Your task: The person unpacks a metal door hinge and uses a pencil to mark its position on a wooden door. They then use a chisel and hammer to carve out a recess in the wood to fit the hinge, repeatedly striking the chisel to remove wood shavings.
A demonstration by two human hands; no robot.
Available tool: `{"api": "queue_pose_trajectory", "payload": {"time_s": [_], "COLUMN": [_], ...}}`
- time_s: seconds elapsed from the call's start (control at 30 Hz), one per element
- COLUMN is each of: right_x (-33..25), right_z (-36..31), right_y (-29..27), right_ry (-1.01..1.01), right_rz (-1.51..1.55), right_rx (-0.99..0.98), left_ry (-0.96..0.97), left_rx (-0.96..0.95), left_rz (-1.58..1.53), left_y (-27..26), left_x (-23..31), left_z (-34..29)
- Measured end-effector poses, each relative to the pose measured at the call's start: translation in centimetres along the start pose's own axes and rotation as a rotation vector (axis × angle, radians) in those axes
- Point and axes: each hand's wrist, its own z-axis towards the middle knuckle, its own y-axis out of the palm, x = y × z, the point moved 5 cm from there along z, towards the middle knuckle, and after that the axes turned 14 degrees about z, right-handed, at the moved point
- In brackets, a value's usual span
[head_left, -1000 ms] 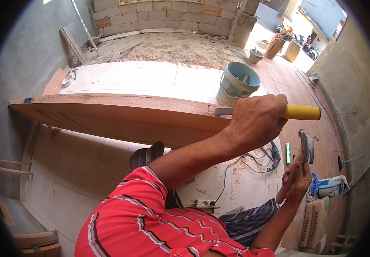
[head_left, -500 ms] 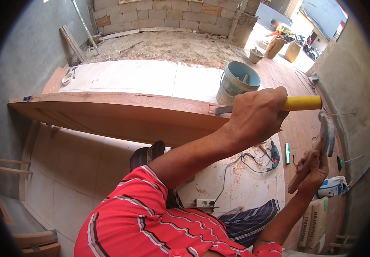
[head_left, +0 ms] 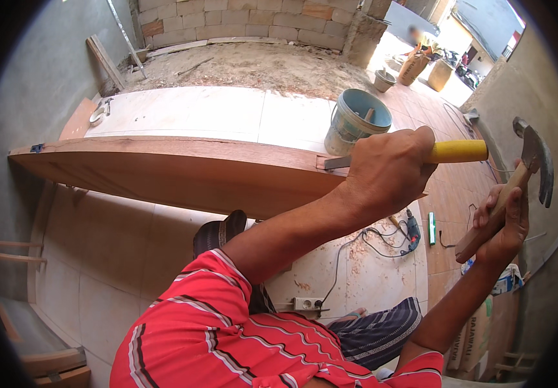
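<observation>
A wooden door (head_left: 182, 178) stands on its long side across the floor in front of me, its narrow edge facing up. My left hand (head_left: 389, 165) is closed around a chisel (head_left: 460, 150) with a yellow handle, held nearly level. Its flat steel blade reaches left to a small cut recess (head_left: 321, 161) near the right end of the door's edge; the tip seems to touch there. Off to the right, my right hand (head_left: 506, 236) grips the wooden handle of a claw hammer (head_left: 536, 152), raised apart from the chisel's butt.
Behind the door stands a paint-stained bucket (head_left: 356, 123). A corded drill (head_left: 412, 234) lies among wood shavings, near a power strip (head_left: 307, 304) and a green-and-white box (head_left: 431, 228). Bags (head_left: 470, 339) sit by the right wall. Another person (head_left: 426, 43) is far off near a sack.
My right hand has swung the hammer up and to the right, away from the chisel's butt. My left hand and the chisel have hardly moved.
</observation>
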Motion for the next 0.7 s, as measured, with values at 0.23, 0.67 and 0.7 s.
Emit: {"api": "queue_pose_trajectory", "payload": {"time_s": [0.23,0.67,0.7], "right_x": [1.2,3.2,3.3], "right_z": [0.5,2.0,2.4], "right_y": [-0.8,0.4,-1.2], "right_ry": [0.041,0.197,0.137], "right_rz": [-0.089,-0.229,-0.271], "right_rx": [0.044,-0.134,-0.106], "left_ry": [-0.017,-0.038,-0.035], "left_rx": [0.011,0.003,-0.001], "left_rz": [0.003,0.059,0.051], "left_y": [0.0,0.8,0.8], "left_x": [-0.1,-0.6,-0.4], "left_z": [0.3,0.5,0.5]}}
